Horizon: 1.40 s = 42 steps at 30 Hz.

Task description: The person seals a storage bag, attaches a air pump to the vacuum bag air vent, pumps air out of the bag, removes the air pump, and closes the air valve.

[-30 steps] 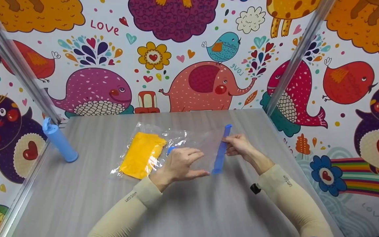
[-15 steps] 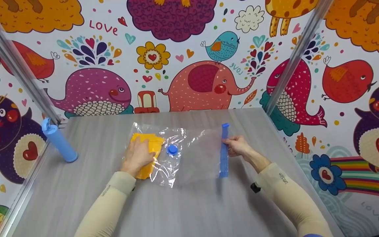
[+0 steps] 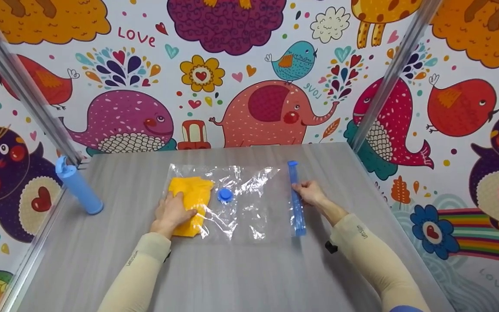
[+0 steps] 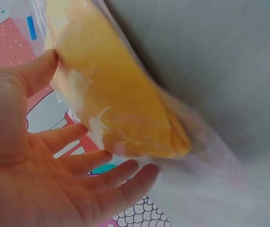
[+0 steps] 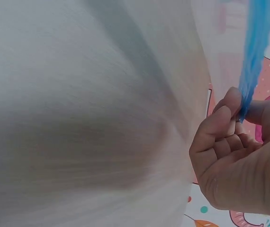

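With the left hand (image 3: 170, 213) loosely spread on the yellow bundle (image 3: 198, 195) inside the clear bag's (image 3: 256, 208) left end and the right hand (image 3: 312, 193) pinching the blue strip (image 3: 296, 206) at right, gentle, even tension should flatten the bag best.

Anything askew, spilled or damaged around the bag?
No spill or damage stands out. Slightly odd: the folded yellow cloth fills only one end of the clear plastic bag, opposite the blue closure strip that the right hand pinches; the rest looks flat and creased.
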Each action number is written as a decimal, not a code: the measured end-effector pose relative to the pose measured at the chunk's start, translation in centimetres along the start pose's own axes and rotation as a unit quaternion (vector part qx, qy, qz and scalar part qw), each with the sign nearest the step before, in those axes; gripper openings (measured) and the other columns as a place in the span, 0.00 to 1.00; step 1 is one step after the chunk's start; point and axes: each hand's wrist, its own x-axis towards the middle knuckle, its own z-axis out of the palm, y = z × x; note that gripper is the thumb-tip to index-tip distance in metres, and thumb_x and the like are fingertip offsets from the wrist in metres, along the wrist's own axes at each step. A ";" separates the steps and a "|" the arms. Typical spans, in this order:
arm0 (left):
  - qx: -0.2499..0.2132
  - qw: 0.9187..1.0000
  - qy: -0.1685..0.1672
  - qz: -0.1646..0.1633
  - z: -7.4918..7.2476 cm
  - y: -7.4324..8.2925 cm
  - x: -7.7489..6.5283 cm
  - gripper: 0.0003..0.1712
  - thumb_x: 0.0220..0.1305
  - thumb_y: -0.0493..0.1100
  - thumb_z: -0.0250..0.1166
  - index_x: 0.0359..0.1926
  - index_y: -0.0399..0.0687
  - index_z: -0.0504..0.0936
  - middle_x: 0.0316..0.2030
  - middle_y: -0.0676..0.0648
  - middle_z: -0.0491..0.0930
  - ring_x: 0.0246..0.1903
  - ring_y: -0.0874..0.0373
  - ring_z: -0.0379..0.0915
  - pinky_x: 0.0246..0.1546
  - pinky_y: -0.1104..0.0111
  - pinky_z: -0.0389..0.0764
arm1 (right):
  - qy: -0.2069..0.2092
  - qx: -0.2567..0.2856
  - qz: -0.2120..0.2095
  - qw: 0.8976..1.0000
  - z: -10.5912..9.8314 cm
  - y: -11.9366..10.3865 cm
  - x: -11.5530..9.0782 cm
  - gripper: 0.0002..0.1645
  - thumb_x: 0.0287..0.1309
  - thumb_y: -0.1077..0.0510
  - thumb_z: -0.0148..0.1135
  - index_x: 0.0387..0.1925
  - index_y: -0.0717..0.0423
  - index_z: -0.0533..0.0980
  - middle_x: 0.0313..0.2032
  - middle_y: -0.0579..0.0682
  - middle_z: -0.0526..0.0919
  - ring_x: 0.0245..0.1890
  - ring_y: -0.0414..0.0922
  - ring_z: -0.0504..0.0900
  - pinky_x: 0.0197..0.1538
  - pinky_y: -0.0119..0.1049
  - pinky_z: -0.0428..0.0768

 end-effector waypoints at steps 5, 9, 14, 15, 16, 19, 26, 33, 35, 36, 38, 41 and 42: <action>0.016 1.000 -0.004 -0.020 0.3 0.4 -0.9 0.52 0.77 0.57 0.69 0.86 0.31 0.59 0.86 0.19 0.48 0.82 0.16 0.54 0.82 0.26 0.63 | 0.011 0.008 -0.008 1.000 0.9 0.2 0.7 0.21 0.80 0.54 0.66 0.26 0.49 0.74 0.22 0.40 0.76 0.23 0.35 0.76 0.25 0.28 0.76; 0.040 0.998 -0.010 -0.036 0.5 1.0 -1.6 0.52 0.79 0.58 0.67 0.86 0.30 0.58 0.85 0.17 0.47 0.82 0.13 0.53 0.78 0.23 0.68 | 0.029 0.002 -0.017 0.999 1.2 0.3 1.2 0.16 0.73 0.56 0.69 0.27 0.51 0.76 0.24 0.41 0.77 0.25 0.37 0.77 0.27 0.28 0.78; 0.065 0.996 -0.005 -0.056 0.6 1.5 -2.3 0.50 0.79 0.59 0.67 0.84 0.28 0.61 0.83 0.15 0.50 0.78 0.13 0.61 0.70 0.25 0.78 | 0.027 -0.017 -0.023 0.999 1.3 0.5 1.6 0.09 0.66 0.61 0.68 0.30 0.54 0.76 0.27 0.43 0.76 0.26 0.39 0.78 0.25 0.29 0.78; 0.070 0.996 -0.002 -0.058 0.7 1.6 -2.4 0.50 0.79 0.59 0.67 0.83 0.28 0.62 0.83 0.14 0.51 0.77 0.13 0.62 0.68 0.25 0.80 | 0.025 -0.026 -0.022 0.999 1.3 0.6 1.6 0.08 0.65 0.62 0.68 0.32 0.55 0.76 0.27 0.43 0.76 0.26 0.38 0.77 0.24 0.29 0.78; 0.074 0.995 0.001 -0.059 0.7 1.6 -2.5 0.50 0.79 0.59 0.67 0.83 0.28 0.62 0.82 0.14 0.52 0.76 0.12 0.64 0.66 0.25 0.81 | 0.024 -0.038 -0.024 0.999 1.3 0.7 1.7 0.07 0.65 0.62 0.68 0.34 0.57 0.77 0.27 0.44 0.76 0.25 0.38 0.77 0.22 0.29 0.77; 0.083 0.995 0.008 -0.061 0.9 1.7 -2.9 0.50 0.78 0.60 0.67 0.81 0.27 0.63 0.81 0.13 0.54 0.73 0.11 0.66 0.60 0.25 0.84 | 0.015 -0.077 -0.027 0.997 1.2 1.0 1.8 0.09 0.65 0.63 0.71 0.42 0.63 0.79 0.30 0.45 0.77 0.21 0.37 0.75 0.19 0.27 0.76; 0.095 0.994 -0.002 -0.060 0.9 1.7 -3.5 0.51 0.78 0.60 0.68 0.81 0.26 0.64 0.78 0.12 0.58 0.65 0.18 0.76 0.61 0.29 0.86 | 0.002 -0.112 -0.030 0.993 0.8 2.0 1.8 0.16 0.64 0.65 0.76 0.49 0.69 0.81 0.31 0.46 0.79 0.21 0.37 0.75 0.21 0.26 0.77; 0.106 0.993 0.022 -0.052 1.1 1.8 -3.7 0.50 0.74 0.60 0.72 0.78 0.25 0.68 0.75 0.12 0.63 0.64 0.18 0.76 0.57 0.31 0.87 | 0.014 -0.180 -0.047 0.982 0.6 2.2 1.7 0.17 0.59 0.61 0.82 0.45 0.65 0.85 0.35 0.54 0.89 0.26 0.40 0.82 0.30 0.30 0.84; 0.119 0.991 0.036 -0.043 1.1 2.0 -3.7 0.49 0.72 0.59 0.74 0.75 0.24 0.70 0.71 0.12 0.67 0.62 0.19 0.77 0.55 0.33 0.89 | 0.018 -0.203 -0.077 0.976 0.4 3.2 2.5 0.18 0.57 0.56 0.85 0.42 0.62 0.86 0.37 0.55 0.91 0.30 0.42 0.85 0.35 0.33 0.86; 0.124 0.991 0.046 -0.036 1.0 2.2 -3.7 0.48 0.71 0.58 0.76 0.73 0.23 0.72 0.69 0.13 0.69 0.61 0.20 0.78 0.54 0.33 0.89 | 0.022 -0.222 -0.084 0.971 0.3 3.1 2.5 0.18 0.56 0.55 0.86 0.40 0.61 0.87 0.38 0.55 0.92 0.32 0.44 0.86 0.38 0.35 0.88; 0.129 0.990 0.057 -0.024 1.0 2.4 -3.6 0.45 0.69 0.54 0.77 0.71 0.24 0.74 0.66 0.15 0.72 0.61 0.21 0.78 0.54 0.34 0.90 | 0.027 -0.252 -0.092 0.963 0.2 2.9 2.5 0.17 0.56 0.53 0.86 0.39 0.59 0.87 0.38 0.56 0.92 0.36 0.47 0.87 0.43 0.40 0.89; 0.126 0.990 0.064 0.001 1.0 2.8 -3.3 0.40 0.66 0.47 0.75 0.72 0.27 0.76 0.66 0.18 0.75 0.62 0.23 0.77 0.56 0.34 0.89 | 0.032 -0.285 -0.100 0.953 0.3 2.4 2.3 0.17 0.56 0.51 0.86 0.38 0.59 0.88 0.38 0.55 0.93 0.39 0.50 0.89 0.46 0.45 0.90; 0.121 0.990 0.065 0.009 1.1 3.0 -3.2 0.38 0.65 0.44 0.74 0.71 0.29 0.77 0.67 0.20 0.75 0.63 0.24 0.77 0.57 0.33 0.88 | 0.034 -0.300 -0.088 0.949 0.5 1.1 1.3 0.15 0.58 0.54 0.84 0.39 0.60 0.88 0.38 0.57 0.93 0.39 0.52 0.89 0.46 0.47 0.91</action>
